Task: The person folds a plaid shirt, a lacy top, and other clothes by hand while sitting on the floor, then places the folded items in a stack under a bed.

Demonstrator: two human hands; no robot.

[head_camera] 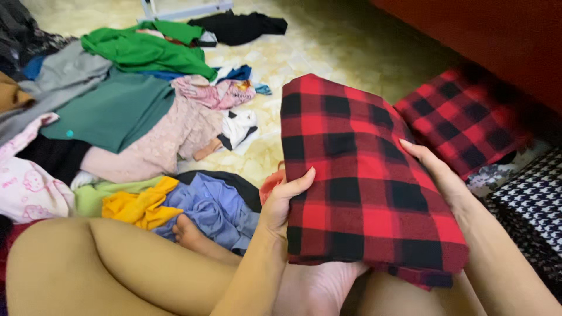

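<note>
Both hands are clamped on the folded red-and-black plaid cloth [363, 175]: from where I watch, the left hand [281, 205] grips its edge at about 9 o'clock, thumb laid over the top, and the right hand [436, 172] presses flat along the edge at 3 o'clock, fingers extended rather than curled. I see the cloth held up just above the lap, already squared into a neat rectangle, so the folding of this piece looks about done to me. At 2 o'clock a second folded plaid piece [462, 117] lies against the red furniture [497, 41], and at 4 o'clock sits a black-and-white houndstooth fabric [535, 199], both apparently finished. Much is left, I judge: from 9 to 11 o'clock a loose heap spreads over the pale tiled floor [328, 47], with a blue garment [213, 208], a yellow one [140, 205], a pink lace piece [158, 143], a teal shirt [114, 111] and a bright green top [146, 50], all unfolded.
</note>
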